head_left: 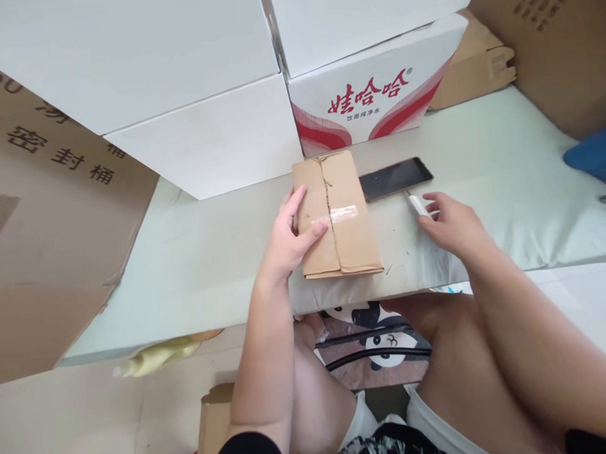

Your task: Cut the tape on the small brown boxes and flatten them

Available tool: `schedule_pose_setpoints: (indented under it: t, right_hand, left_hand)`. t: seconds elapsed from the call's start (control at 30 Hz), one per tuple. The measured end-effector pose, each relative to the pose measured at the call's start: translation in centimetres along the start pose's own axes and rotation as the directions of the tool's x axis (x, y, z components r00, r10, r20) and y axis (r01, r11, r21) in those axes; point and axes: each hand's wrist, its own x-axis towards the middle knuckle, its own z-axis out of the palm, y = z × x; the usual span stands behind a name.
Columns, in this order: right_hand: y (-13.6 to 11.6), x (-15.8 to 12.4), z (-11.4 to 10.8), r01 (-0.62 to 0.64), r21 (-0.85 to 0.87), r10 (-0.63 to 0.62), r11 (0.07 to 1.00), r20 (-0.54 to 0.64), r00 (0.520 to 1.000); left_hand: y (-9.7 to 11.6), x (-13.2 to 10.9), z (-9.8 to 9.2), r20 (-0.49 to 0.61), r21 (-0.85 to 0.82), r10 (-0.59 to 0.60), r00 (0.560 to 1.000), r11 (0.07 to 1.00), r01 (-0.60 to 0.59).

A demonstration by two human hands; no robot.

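A small brown cardboard box (348,242) lies on the pale green table cover, its top flaps meeting along a ragged seam with clear tape across it. My left hand (293,234) holds the box by its left side, thumb on top and fingers against the edge. To the right, my right hand (449,222) pinches a small white tool (419,205) with a thin tip. That tip is close to the lower edge of a dark phone (395,179), which lies flat beside the box.
Stacked white cartons (205,138) and a red-and-white carton (373,99) stand behind the small box. Large brown cartons rise at the left (49,216) and right (565,52). A blue object (596,157) sits at the right edge. My legs are below the table's front edge.
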Motion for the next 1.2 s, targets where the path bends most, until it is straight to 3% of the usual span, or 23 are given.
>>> schedule_pose_setpoints:
  t: [0.07, 0.13, 0.23, 0.3, 0.37, 0.43, 0.53, 0.67, 0.73, 0.9, 0.97, 1.07, 1.13, 1.2]
  right_hand:
    - [-1.7, -1.4, -1.0, -0.027, 0.122, 0.03, 0.992, -0.026, 0.999]
    - [-2.8, -2.6, -1.8, -0.045, 0.133, 0.046, 0.99, -0.011, 0.999]
    - [-3.6, -3.8, -2.1, 0.014, 0.305, -0.014, 0.952, 0.0, 1.0]
    - [-4.0, -4.2, -2.1, 0.068, 0.572, -0.078, 0.818, -0.007, 0.997]
    - [-4.4, -4.5, -2.2, 0.063, 0.785, -0.121, 0.616, 0.015, 0.993]
    - [-4.7, -4.8, -2.8, 0.057, 0.882, -0.174, 0.467, 0.028, 0.984]
    - [-4.9, -5.3, -3.7, 0.096, 0.925, -0.225, 0.368, -0.011, 0.974]
    - [-4.8, -5.6, -3.6, 0.14, 0.919, -0.176, 0.369, -0.079, 0.981]
    - [-4.9, -5.6, -3.0, 0.202, 0.904, -0.216, 0.377, -0.126, 0.968]
    - [-5.5, -6.4, -1.4, 0.526, 0.775, -0.404, 0.349, -0.382, 0.831]
    - [-5.7, -7.2, -1.2, 0.576, 0.65, -0.358, 0.496, -0.451, 0.818]
    - [-6.0, -8.3, -1.3, 0.48, 0.488, -0.332, 0.729, -0.362, 0.871]
    - [-6.1, -8.7, -1.4, 0.467, 0.408, -0.381, 0.785, -0.277, 0.882]
    - [-6.3, -8.7, -1.3, 0.5, 0.318, -0.424, 0.805, -0.281, 0.861]
  left_hand:
    - [0.1, 0.0, 0.3, -0.004, 0.075, 0.007, 1.0, 0.997, -0.007]
    - [0.1, 0.1, 0.6, 0.0, 0.12, 0.004, 1.0, 0.993, -0.004]
    - [0.1, 0.2, 1.0, 0.016, 0.135, 0.006, 1.0, 0.991, -0.008]
    - [0.1, 0.3, 1.2, 0.027, 0.141, 0.025, 0.999, 0.99, -0.028]
    - [0.2, 0.5, 1.6, 0.035, 0.154, 0.063, 0.997, 0.986, -0.067]
    - [0.3, 0.6, 2.0, 0.046, 0.168, 0.106, 0.993, 0.979, -0.112]
    - [0.5, 0.8, 2.6, 0.069, 0.177, 0.145, 0.987, 0.972, -0.155]
    - [0.5, 1.0, 3.3, 0.093, 0.153, 0.151, 0.984, 0.974, -0.164]
    - [0.5, 1.1, 3.5, 0.091, 0.135, 0.15, 0.984, 0.978, -0.162]
    - [0.9, 0.3, 3.9, 0.098, 0.16, 0.106, 0.99, 0.98, -0.121]
    - [1.0, -0.3, 4.1, 0.093, 0.175, 0.082, 0.992, 0.98, -0.097]
    - [0.8, -1.2, 4.6, 0.069, 0.176, 0.086, 0.994, 0.98, -0.097]
    - [0.6, -1.5, 5.0, 0.052, 0.176, 0.103, 0.993, 0.978, -0.111]
    - [0.5, -1.6, 5.2, 0.039, 0.183, 0.116, 0.992, 0.976, -0.121]
